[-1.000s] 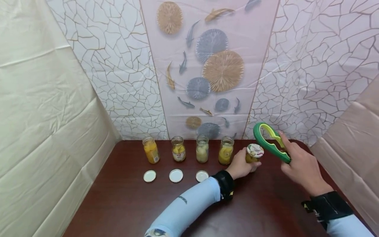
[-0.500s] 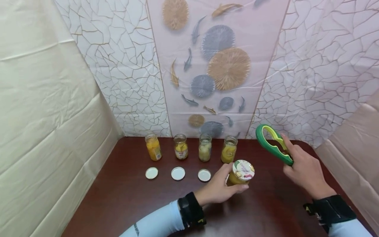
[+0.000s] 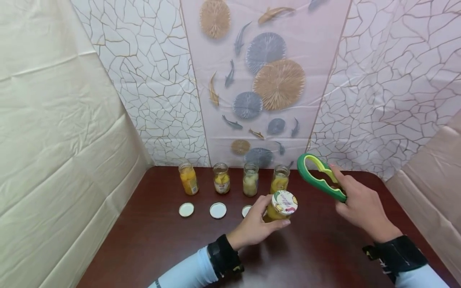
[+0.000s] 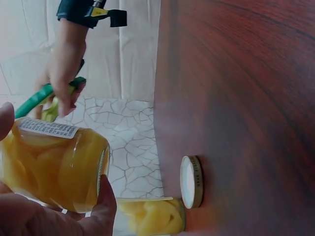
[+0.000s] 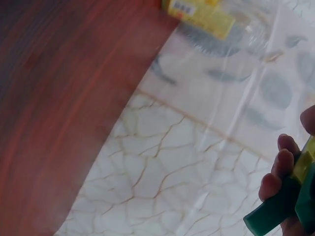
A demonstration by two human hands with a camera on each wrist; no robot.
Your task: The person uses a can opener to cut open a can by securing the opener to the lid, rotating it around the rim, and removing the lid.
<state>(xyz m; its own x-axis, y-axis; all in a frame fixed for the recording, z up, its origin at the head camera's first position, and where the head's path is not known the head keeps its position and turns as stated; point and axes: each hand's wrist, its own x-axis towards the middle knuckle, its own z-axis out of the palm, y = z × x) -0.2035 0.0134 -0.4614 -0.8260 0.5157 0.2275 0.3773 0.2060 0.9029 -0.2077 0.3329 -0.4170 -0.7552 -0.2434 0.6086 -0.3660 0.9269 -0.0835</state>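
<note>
My left hand [image 3: 252, 226] grips a glass jar [image 4: 54, 164] of yellow fruit pieces from the side, its patterned white lid [image 3: 284, 202] on. The jar is held above the table, slightly tilted. Fingers and thumb wrap its body; a printed label shows in the left wrist view. To the right, my right hand [image 3: 363, 206] holds a green jar opener [image 3: 320, 184] by its handle end. The opener's ring, with a lighter green scalloped inner edge, points up and left, apart from the jar. In the right wrist view only part of the opener's handle [image 5: 270, 211] shows.
Lidless jars of fruit [image 3: 189, 182], [image 3: 221, 182], [image 3: 250, 183] and another jar [image 3: 279, 183] stand in a row along the back of the dark red table [image 3: 151, 240]. Loose lids [image 3: 186, 209] lie before them, one partly behind my left hand. Patterned cloth [image 3: 165, 100] hangs behind.
My left hand has brought the lidded jar from the right end of the row toward me and leftward. My right hand has shifted slightly left with the opener.
</note>
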